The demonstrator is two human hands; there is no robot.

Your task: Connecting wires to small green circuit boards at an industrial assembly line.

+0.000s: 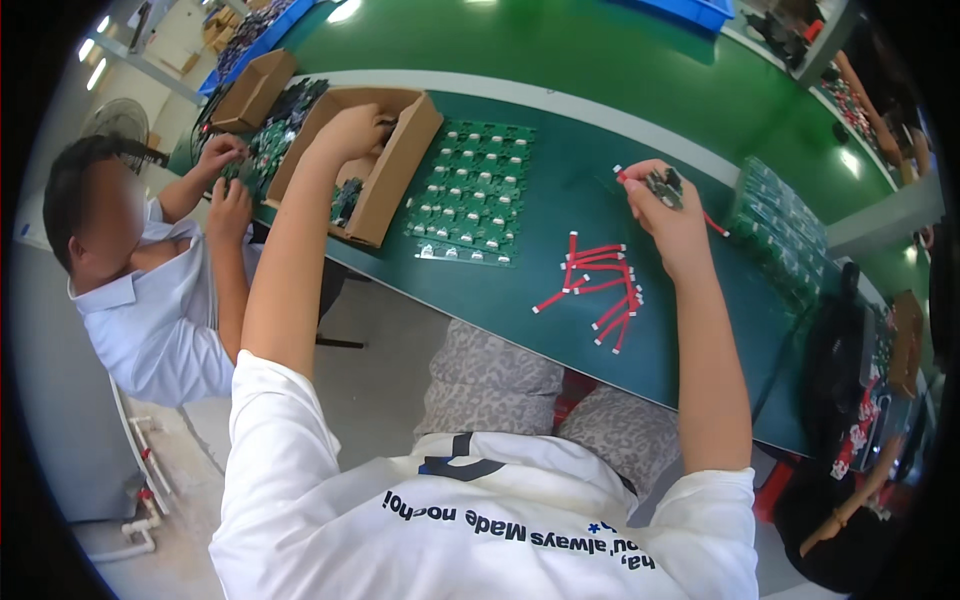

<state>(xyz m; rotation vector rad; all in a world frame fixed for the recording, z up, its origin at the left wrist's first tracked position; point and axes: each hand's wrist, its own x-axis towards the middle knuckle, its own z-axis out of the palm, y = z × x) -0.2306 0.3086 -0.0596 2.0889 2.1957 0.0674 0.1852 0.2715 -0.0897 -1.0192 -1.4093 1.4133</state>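
Observation:
My left hand [355, 133] reaches into an open cardboard box [408, 170] on the left of the bench. Its fingers curl down inside, and what they grip is hidden. Small dark circuit boards [346, 200] lie in the near end of that box. Over the right part of the bench, my right hand [668, 215] is closed on a small circuit board [664, 186] with dark parts on it. A short red cable [620, 174] with a white connector shows at its fingertips. Below and left of this hand lies a loose pile of red cables [600, 265] with white ends.
Between box and cables lies a panel of green boards [470, 190] in rows. Stacked green panels [775, 230] stand at the right, another red cable [715, 225] near them. A co-worker [150, 260] sits at left, handling boards. A dark bag-like object [838, 340] is at far right.

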